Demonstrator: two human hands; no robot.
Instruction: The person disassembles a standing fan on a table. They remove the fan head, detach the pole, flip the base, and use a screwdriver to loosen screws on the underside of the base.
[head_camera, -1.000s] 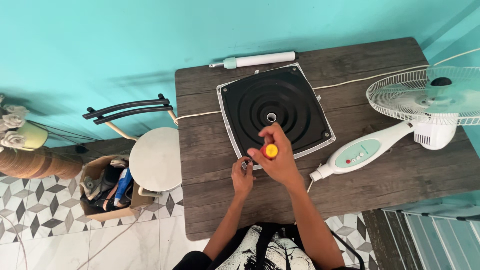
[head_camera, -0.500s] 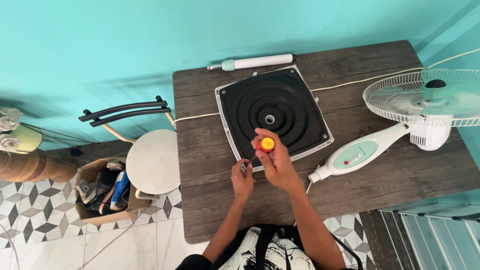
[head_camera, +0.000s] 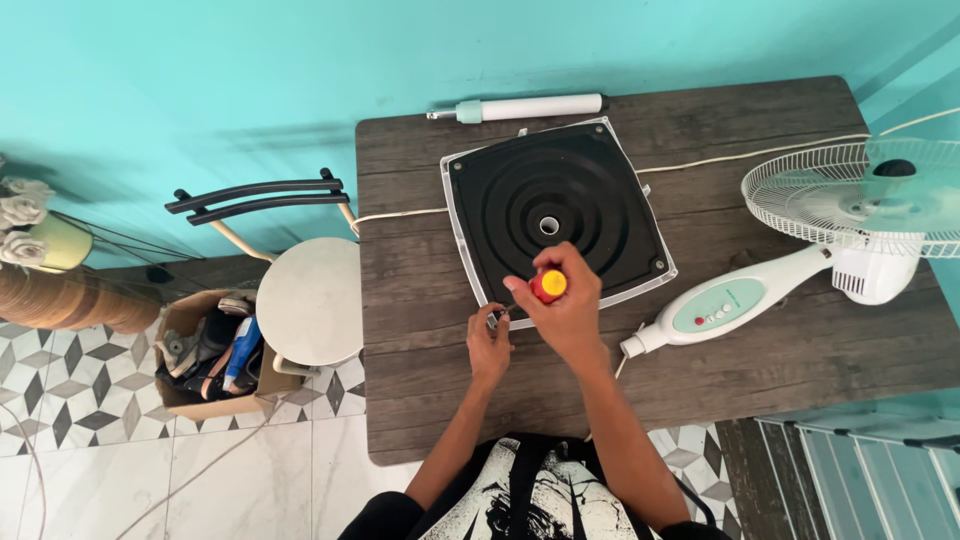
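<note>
Table: dark wood, carries everything.
Square black base: flat, near the back edge, centre.
Right hand: clamped on screwdriver, shaft slanting left toward base's front-left corner.
Left hand: nearer that corner, fingertips pinched at the tip.

At frame centre, the right hand wraps a red-and-yellow screwdriver at the black fan base's lower-left corner; the left hand pinches beside its tip on the bench.

Matt wooden table, seemingly glossy black plastic base.
</note>
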